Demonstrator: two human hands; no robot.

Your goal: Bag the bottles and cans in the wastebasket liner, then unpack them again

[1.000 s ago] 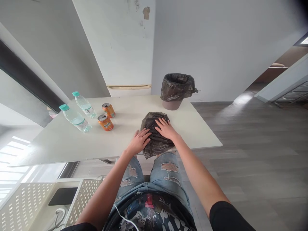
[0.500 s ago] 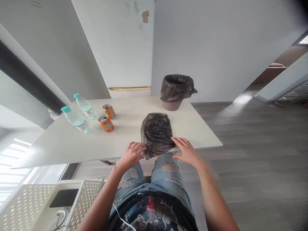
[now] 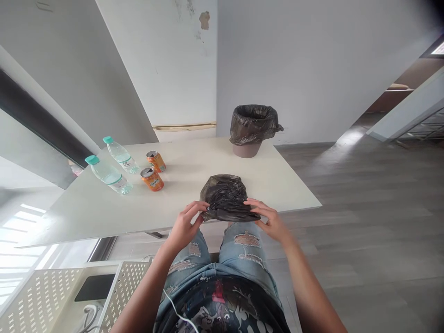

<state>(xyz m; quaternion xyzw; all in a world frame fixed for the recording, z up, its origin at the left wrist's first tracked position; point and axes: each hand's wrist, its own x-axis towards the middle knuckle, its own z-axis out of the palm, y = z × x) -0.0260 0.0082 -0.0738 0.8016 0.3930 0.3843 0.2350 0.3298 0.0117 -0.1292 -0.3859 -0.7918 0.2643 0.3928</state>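
Observation:
A crumpled black plastic garbage bag (image 3: 227,196) lies at the table's near edge. My left hand (image 3: 185,224) holds its left side, fingers on top and thumb underneath. At the bag's right end, my right hand (image 3: 272,222) grips the near corner, with the fingers curved over it and the thumb below. The bag's near part is folded into a flat band between my hands. Beyond it stands a brown trash bin (image 3: 247,150), its rim covered by a black bag liner (image 3: 255,127).
Two clear bottles with teal caps, a nearer one (image 3: 109,175) and a farther one (image 3: 121,155), stand left on the white table (image 3: 187,159). Beside them are two orange cans, one nearer (image 3: 151,179), one farther (image 3: 156,162). A white perforated basket (image 3: 45,296) sits at lower left.
The garbage bag's near edge has been folded up, making it shorter front to back. Both hands have closed in on its sides. The bin, bottles and cans stay in place.

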